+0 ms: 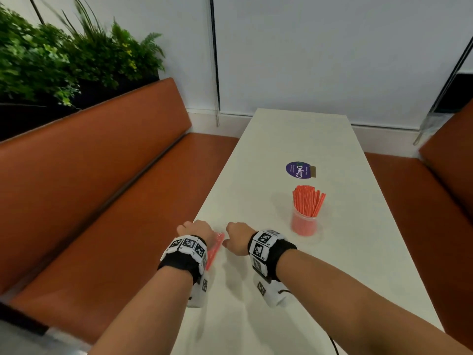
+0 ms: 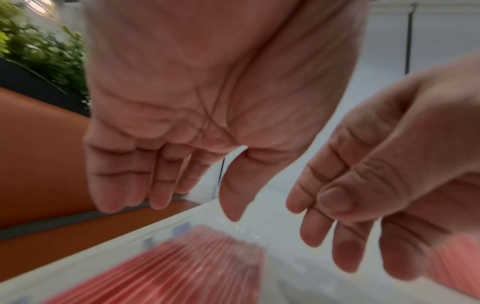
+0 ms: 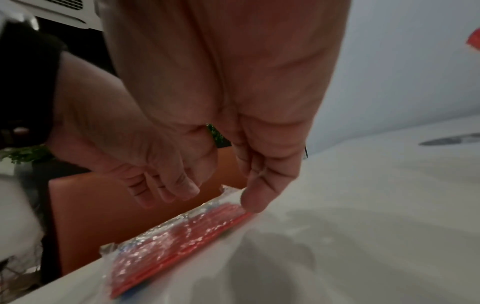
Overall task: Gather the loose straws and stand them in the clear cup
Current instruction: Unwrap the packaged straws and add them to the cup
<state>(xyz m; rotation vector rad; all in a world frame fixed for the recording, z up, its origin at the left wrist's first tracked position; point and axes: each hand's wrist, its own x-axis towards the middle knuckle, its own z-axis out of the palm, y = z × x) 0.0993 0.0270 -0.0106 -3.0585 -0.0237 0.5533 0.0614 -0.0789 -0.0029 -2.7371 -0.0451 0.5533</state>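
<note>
Hovering side by side over the table's [image 1: 302,139] left edge near its near end: left hand [image 1: 195,230], fingers hanging straight and relaxed, holding nothing; right hand [image 1: 238,237], fingers likewise loose and extended downward, one fingertip [image 3: 253,202] at or just above the end of the packet, contact not certain. Beneath and between the hands: one clear plastic packet of red straws [image 3: 179,240], lying flat along the left edge, crinkled wrap with small blue print too blurred to read. Both wrists carry black bands with white blocks of black-and-white square markers. Further along the table, toward its right edge: clear cup [image 1: 303,224], upright, holding a standing bundle of red straws [image 1: 308,201] fanned slightly rightward. Beyond the cup, toward the far end: round purple sticker [image 1: 298,170], white lettering reading "ClayG…", remainder unclear, with a small brownish tab at its side. Surround: orange upholstered benches [image 1: 102,180] flanking the table; green plants [image 1: 64,57] behind the left bench; white wall at the far end.
</note>
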